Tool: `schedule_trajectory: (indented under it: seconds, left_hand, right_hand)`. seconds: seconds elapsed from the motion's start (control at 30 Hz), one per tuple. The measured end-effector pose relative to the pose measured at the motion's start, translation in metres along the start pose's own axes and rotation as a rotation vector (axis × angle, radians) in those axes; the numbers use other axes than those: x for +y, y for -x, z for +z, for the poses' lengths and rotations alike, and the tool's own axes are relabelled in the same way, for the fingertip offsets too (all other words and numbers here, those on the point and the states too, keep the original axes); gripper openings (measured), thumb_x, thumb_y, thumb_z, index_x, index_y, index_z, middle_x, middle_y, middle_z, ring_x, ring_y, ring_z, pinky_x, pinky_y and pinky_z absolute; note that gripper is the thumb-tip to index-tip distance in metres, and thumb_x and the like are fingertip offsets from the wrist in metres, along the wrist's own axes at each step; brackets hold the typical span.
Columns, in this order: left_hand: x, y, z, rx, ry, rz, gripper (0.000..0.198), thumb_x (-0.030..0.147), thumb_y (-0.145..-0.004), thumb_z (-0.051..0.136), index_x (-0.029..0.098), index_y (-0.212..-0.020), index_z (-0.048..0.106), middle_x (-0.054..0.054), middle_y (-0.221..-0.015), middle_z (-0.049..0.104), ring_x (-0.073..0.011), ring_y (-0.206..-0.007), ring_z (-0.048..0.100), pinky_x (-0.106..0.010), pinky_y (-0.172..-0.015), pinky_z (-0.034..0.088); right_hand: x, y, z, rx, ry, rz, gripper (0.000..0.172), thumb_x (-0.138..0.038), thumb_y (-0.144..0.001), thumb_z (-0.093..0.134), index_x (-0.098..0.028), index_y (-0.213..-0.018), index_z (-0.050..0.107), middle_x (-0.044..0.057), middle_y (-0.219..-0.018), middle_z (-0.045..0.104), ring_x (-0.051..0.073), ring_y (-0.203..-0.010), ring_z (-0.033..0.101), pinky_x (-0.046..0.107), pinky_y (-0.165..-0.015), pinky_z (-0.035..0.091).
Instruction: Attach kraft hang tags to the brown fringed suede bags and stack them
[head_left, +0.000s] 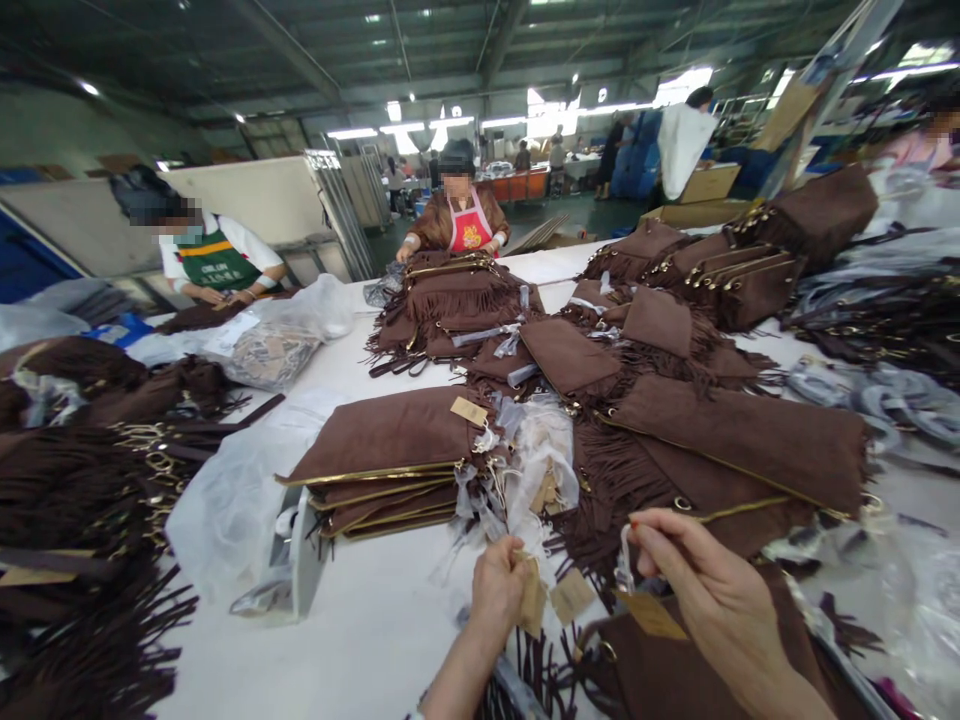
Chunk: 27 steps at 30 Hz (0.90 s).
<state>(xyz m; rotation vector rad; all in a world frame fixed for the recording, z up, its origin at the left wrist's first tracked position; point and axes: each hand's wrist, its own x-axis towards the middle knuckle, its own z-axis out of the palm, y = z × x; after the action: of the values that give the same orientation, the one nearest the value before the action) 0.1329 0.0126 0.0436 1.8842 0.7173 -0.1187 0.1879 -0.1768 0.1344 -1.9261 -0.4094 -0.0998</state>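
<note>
My left hand [496,585] is closed with its fingertips at a bunch of kraft-paper hang tags [532,598]; the exact grip is partly hidden. Between thumb and forefinger, my right hand [701,590] pinches a whitish tag string [625,560]. Just below it, another kraft tag [651,614] lies over a brown fringed bag [645,660] in front of me. Beyond my left hand is a tangle of clear plastic wrap and tags [544,455]. To its left, brown pouches with gold zips [397,430] form a stack.
More brown bags [750,440] are heaped at right, with fringed straps and clasps [82,500] at left. A plastic bag [225,500] lies beside a small grey-white box [304,560] on the white table [367,620]. Two co-workers [469,225] [217,255] work across the table.
</note>
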Motion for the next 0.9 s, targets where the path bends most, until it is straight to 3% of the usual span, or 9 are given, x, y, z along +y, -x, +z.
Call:
schedule_trajectory:
  seconds: [0.07,0.13,0.23,0.33,0.47,0.6,0.67,0.8,0.9]
  left_hand:
    - [0.019,0.008,-0.004,-0.013,-0.010,0.117,0.058,0.002,-0.057,0.050,0.017,-0.113,0.056,-0.007,-0.114,0.059,-0.0207,-0.108,0.049,-0.030,-0.093,0.036]
    - [0.041,0.021,-0.009,-0.060,0.040,0.222,0.067,0.002,-0.056,0.050,0.019,-0.122,0.050,-0.006,-0.129,0.048,-0.0213,-0.119,0.039,-0.031,-0.098,0.031]
    - [0.070,0.040,-0.010,-0.220,0.231,0.235,0.057,0.011,-0.060,0.052,0.017,-0.117,0.053,-0.006,-0.115,0.058,-0.0146,-0.081,0.055,-0.025,-0.069,0.043]
    - [0.082,0.052,-0.007,-0.298,0.413,0.189,0.035,0.021,-0.062,0.054,0.014,-0.096,0.062,-0.002,-0.081,0.063,-0.0063,-0.051,0.044,-0.019,-0.048,0.035]
    - [0.076,0.061,-0.007,-0.269,0.490,0.048,0.018,0.030,-0.063,0.053,0.014,-0.065,0.060,0.001,-0.050,0.056,-0.0067,-0.042,0.041,-0.019,-0.042,0.031]
    - [0.062,0.071,-0.013,-0.255,0.690,-0.157,0.027,0.037,-0.056,0.062,0.012,-0.067,0.058,-0.004,-0.052,0.063,-0.0102,-0.041,0.050,-0.018,-0.038,0.029]
    - [0.054,0.074,-0.014,-0.206,0.748,-0.192,0.032,0.039,-0.056,0.064,0.011,-0.070,0.058,-0.007,-0.056,0.066,-0.0113,-0.043,0.053,-0.017,-0.038,0.029]
    - [0.037,0.076,-0.007,-0.174,0.742,-0.208,0.039,0.046,-0.052,0.067,0.011,-0.067,0.057,-0.005,-0.050,0.062,-0.0106,-0.040,0.050,-0.017,-0.036,0.028]
    - [0.029,0.077,0.001,-0.163,0.676,-0.171,0.038,0.048,-0.052,0.066,0.012,-0.060,0.056,-0.001,-0.042,0.056,-0.0090,-0.036,0.045,-0.018,-0.036,0.027]
  right_hand:
    - [-0.001,-0.001,0.001,-0.038,0.007,-0.011,0.017,-0.037,-0.084,0.052,-0.023,-0.088,0.062,-0.003,-0.061,0.059,0.012,-0.053,0.055,0.019,-0.054,0.046]
    - [-0.003,-0.001,0.003,-0.092,0.001,-0.026,0.017,-0.037,-0.084,0.052,-0.023,-0.086,0.062,-0.002,-0.068,0.060,0.012,-0.053,0.055,0.020,-0.053,0.046]
    - [-0.006,0.002,0.009,-0.206,-0.009,-0.071,0.014,-0.032,-0.085,0.052,-0.024,-0.085,0.063,0.000,-0.078,0.061,0.013,-0.063,0.057,0.020,-0.059,0.047]
    - [-0.010,0.004,0.015,-0.307,-0.030,-0.113,0.014,-0.028,-0.085,0.051,-0.025,-0.086,0.064,0.001,-0.080,0.060,0.015,-0.075,0.058,0.022,-0.067,0.046]
    - [-0.010,0.009,0.021,-0.364,-0.140,0.067,0.015,-0.034,-0.081,0.055,-0.023,-0.084,0.065,0.001,-0.073,0.060,0.015,-0.066,0.056,0.024,-0.060,0.045]
    - [0.003,0.020,0.028,-0.157,-0.401,0.436,0.029,-0.044,-0.075,0.061,-0.020,-0.092,0.060,-0.003,-0.059,0.055,0.012,-0.050,0.046,0.021,-0.046,0.038]
    - [0.009,0.031,0.033,-0.156,-0.466,0.530,0.028,-0.046,-0.075,0.061,-0.018,-0.080,0.061,-0.004,-0.052,0.050,0.010,-0.047,0.041,0.019,-0.044,0.033]
    - [0.010,0.053,0.046,-0.400,-0.408,0.524,0.036,-0.048,-0.078,0.055,-0.017,-0.062,0.061,-0.002,-0.054,0.051,0.012,-0.051,0.045,0.021,-0.048,0.037]
    - [0.005,0.063,0.056,-0.366,-0.404,0.458,0.029,-0.045,-0.076,0.059,-0.018,-0.072,0.066,0.003,-0.079,0.062,0.018,-0.074,0.057,0.024,-0.068,0.045]
